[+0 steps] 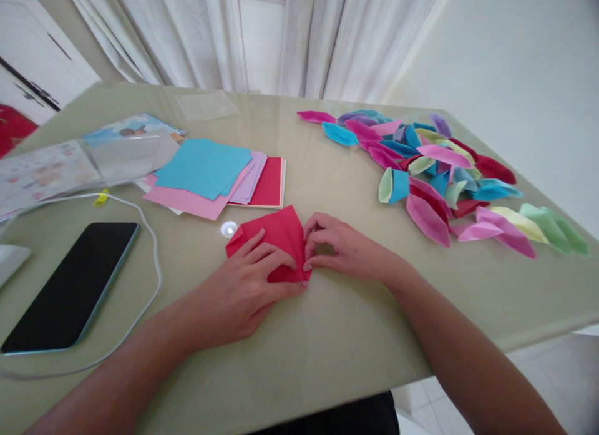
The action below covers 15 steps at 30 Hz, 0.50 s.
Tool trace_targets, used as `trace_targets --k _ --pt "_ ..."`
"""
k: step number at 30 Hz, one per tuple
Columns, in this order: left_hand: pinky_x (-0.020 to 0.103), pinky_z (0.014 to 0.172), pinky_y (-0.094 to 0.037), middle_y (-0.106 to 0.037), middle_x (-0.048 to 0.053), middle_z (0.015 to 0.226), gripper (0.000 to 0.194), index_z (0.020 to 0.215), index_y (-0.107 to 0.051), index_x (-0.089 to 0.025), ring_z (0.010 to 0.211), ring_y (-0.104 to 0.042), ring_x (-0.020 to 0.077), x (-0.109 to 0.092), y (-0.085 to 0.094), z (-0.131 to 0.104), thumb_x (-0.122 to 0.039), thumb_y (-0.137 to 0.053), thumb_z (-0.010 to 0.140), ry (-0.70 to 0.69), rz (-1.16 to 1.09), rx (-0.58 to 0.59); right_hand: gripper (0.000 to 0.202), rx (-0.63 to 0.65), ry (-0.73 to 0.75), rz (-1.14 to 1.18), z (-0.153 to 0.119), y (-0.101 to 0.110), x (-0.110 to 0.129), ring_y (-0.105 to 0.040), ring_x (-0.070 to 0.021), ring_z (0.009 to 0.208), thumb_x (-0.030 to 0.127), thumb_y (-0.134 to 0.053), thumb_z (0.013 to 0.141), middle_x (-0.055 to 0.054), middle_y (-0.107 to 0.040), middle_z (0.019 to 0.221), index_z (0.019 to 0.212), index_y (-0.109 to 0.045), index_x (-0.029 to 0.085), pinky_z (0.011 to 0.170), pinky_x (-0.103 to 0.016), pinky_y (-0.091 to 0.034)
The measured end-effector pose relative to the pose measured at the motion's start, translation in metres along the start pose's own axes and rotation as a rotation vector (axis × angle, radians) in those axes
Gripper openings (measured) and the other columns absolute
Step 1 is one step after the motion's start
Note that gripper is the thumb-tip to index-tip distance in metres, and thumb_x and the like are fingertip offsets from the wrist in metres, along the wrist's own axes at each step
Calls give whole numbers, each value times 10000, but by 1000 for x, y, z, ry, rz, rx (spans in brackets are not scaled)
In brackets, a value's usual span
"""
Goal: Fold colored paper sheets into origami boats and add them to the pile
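Observation:
A sheet of red origami paper (281, 232) with folded corners lies on the table in front of me. My left hand (250, 285) rests over its lower left part, fingers apart and pressing on the paper, thumb along the near edge. At the right edge of the sheet, my right hand (334, 244) is closed in a pinch, its thumb and fingertips on the red paper. The fold under my fingertips is partly hidden.
Beyond the sheet lie stacked blue paper squares (203, 166), pink paper (191, 201) and a red pad (264, 182). Many folded colourful paper pieces (435, 157) heap at the right. A phone (70, 288), a white cable (156, 260) and a clear plastic sleeve (131, 157) occupy the left.

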State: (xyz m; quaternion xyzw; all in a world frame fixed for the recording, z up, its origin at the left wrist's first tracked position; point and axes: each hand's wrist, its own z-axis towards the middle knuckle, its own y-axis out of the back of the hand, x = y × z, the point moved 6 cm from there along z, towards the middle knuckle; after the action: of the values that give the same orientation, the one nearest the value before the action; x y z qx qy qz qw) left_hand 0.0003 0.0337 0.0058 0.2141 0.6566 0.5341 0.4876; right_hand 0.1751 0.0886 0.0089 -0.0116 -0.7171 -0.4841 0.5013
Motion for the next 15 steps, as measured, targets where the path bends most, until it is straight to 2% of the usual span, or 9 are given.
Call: trace_targets --k 9,15 --pt "670 1264 -274 -616 73 1365 505 1424 -649 -362 1309 -530 309 1 0 0 -131 -582 980 0 7 -9 137 3 -3 2 1 -3 1 -636 -218 1039 304 -802 949 -47 -614 1098 902 -730 197 950 -351 -516" --pt "677 1246 -311 -644 89 1360 585 1515 -584 -327 1279 -542 313 0 0 1 -116 -577 969 -7 31 -22 133 -8 -34 40 1 -2 -2 -647 -219 1028 296 -802 941 -45 -617 1112 881 -719 212 940 -357 -527"
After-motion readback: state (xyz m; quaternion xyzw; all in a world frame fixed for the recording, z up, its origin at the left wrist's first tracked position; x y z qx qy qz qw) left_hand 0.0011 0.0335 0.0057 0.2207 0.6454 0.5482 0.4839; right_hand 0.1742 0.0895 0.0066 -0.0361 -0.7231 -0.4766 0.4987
